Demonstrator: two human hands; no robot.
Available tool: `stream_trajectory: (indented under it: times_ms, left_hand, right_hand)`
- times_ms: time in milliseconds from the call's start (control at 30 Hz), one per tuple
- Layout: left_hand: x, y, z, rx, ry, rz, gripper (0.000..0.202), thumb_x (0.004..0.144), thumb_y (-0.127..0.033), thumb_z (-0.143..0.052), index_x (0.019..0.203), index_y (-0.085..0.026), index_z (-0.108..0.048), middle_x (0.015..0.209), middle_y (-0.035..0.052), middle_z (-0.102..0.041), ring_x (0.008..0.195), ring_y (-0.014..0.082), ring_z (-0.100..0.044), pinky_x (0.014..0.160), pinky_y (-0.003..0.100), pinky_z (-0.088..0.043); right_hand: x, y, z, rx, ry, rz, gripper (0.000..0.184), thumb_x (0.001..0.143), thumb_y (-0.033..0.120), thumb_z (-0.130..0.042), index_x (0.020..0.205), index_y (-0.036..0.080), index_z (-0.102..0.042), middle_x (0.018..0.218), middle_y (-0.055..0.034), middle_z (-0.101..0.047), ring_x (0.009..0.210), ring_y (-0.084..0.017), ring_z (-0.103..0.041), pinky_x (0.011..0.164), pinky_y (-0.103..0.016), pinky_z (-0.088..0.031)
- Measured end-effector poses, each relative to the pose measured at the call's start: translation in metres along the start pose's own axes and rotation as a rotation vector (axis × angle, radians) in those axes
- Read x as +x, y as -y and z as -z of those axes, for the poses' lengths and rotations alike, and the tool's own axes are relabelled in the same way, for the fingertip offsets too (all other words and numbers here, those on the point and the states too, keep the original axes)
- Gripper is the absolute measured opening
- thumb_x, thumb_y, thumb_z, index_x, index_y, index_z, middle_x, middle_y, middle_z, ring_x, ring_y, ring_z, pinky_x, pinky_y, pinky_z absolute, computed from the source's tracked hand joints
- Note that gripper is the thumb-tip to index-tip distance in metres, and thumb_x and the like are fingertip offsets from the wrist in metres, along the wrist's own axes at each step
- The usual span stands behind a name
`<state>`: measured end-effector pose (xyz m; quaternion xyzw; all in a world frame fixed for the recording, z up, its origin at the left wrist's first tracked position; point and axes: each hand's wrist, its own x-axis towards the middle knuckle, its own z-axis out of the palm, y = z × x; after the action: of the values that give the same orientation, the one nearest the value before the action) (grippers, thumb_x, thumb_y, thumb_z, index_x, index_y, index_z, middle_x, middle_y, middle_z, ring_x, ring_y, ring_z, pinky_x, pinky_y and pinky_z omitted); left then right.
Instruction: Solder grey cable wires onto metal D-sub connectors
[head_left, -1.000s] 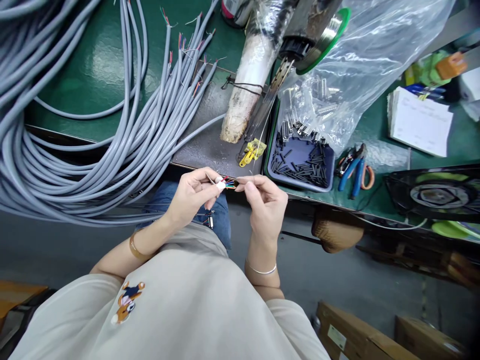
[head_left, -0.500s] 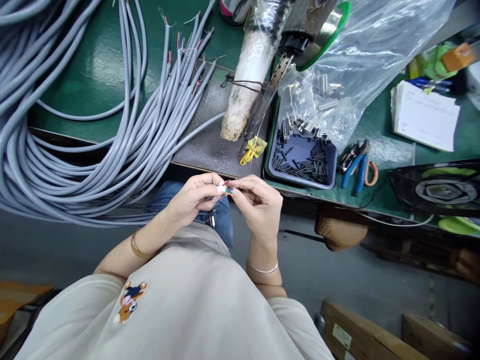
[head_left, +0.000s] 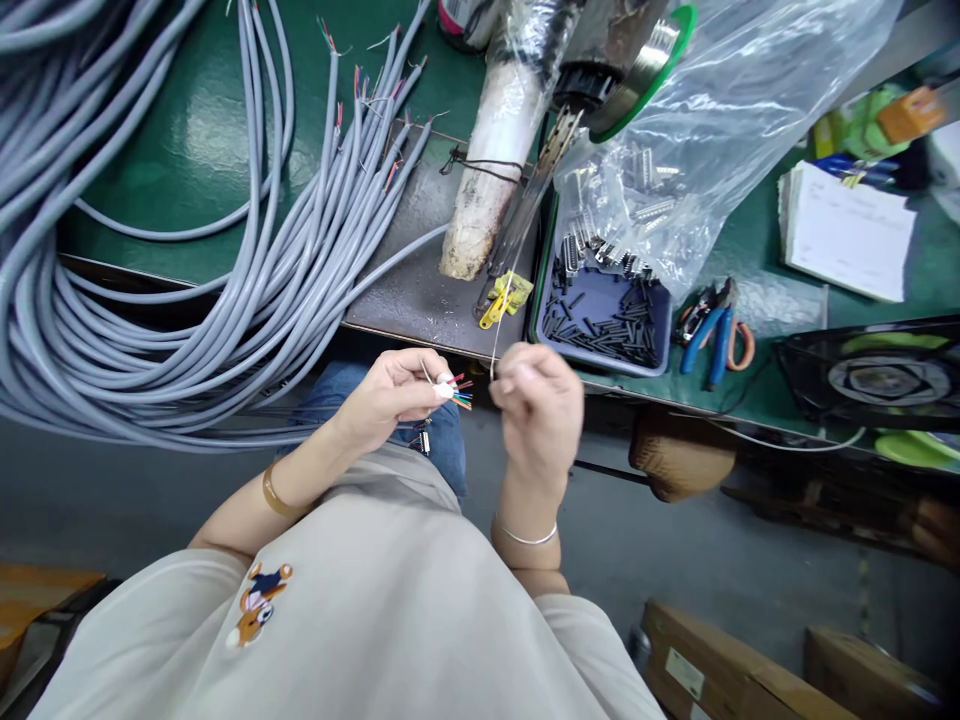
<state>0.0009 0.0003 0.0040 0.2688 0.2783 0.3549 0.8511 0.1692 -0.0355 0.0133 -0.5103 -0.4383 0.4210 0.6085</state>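
My left hand [head_left: 386,400] pinches the end of a grey cable, from which a fan of thin coloured wires [head_left: 463,391], red, blue, green and orange, points right. A white piece shows at the fingertips around the base of these wires. To the right, apart from the wire ends, my right hand [head_left: 540,405] is curled closed and slightly blurred. A thin strand of solder wire [head_left: 500,310] runs down from the spool [head_left: 652,75] to its fingertips, which appear to pinch it. A small metal connector [head_left: 424,440] lies by my lap below.
A large bundle of grey cables [head_left: 247,330] covers the left side. A purple tray [head_left: 660,352] holds black tubes and metal connectors beside a plastic bag [head_left: 720,170]. Farther right are blue-handled pliers [head_left: 720,345], a paper stack [head_left: 847,235] and a black fan [head_left: 885,380].
My right hand has moved right, away from the coloured wires, which now stand fanned out in view. My left hand stays in place with its hold. The solder strand's lower end has shifted slightly left.
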Motion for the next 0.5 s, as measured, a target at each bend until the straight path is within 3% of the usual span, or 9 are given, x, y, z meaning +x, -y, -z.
stream_trajectory:
  times_ms: [67,133,367,500]
  left_hand:
    - [0.001,-0.001,0.005,-0.05,0.021,-0.036,0.02,0.063,-0.022,-0.086,0.067,-0.014,-0.068,0.059,-0.0028,-0.055,0.04,0.0017,-0.037,0.038,0.016,-0.02]
    - [0.004,-0.001,0.012,-0.107,0.084,-0.053,0.02,0.065,-0.024,-0.086,0.065,-0.016,-0.068,0.06,-0.0026,-0.056,0.039,0.0033,-0.041,0.037,0.017,-0.024]
    - [0.016,0.015,0.048,-0.11,0.393,-0.159,0.04,0.062,-0.045,-0.086,0.046,-0.019,-0.061,0.043,-0.0006,-0.044,0.031,0.0085,-0.041,0.032,0.023,-0.028]
    - [0.018,0.022,0.063,-0.038,0.463,-0.126,0.044,0.06,-0.052,-0.085,0.04,-0.021,-0.061,0.039,0.0025,-0.044,0.032,0.0116,-0.043,0.034,0.027,-0.032]
  right_hand:
    - [0.002,0.0,0.004,0.048,-0.141,0.044,0.013,0.085,0.03,-0.072,0.074,0.023,-0.07,0.058,0.0066,-0.055,0.042,-0.005,-0.039,0.04,-0.02,-0.024]
    - [-0.001,0.001,0.006,-0.038,-0.169,0.1,0.011,0.087,0.032,-0.072,0.08,0.023,-0.074,0.053,0.0072,-0.054,0.041,-0.005,-0.042,0.04,-0.02,-0.028]
    - [-0.016,0.007,-0.002,-0.303,-0.056,0.315,0.011,0.094,0.027,-0.068,0.095,0.027,-0.08,0.064,0.0036,-0.069,0.05,-0.009,-0.058,0.047,-0.024,-0.041]
    - [-0.017,0.009,-0.005,-0.4,0.016,0.396,0.019,0.093,0.021,-0.069,0.105,0.032,-0.08,0.069,0.0035,-0.073,0.052,-0.01,-0.063,0.048,-0.025,-0.043]
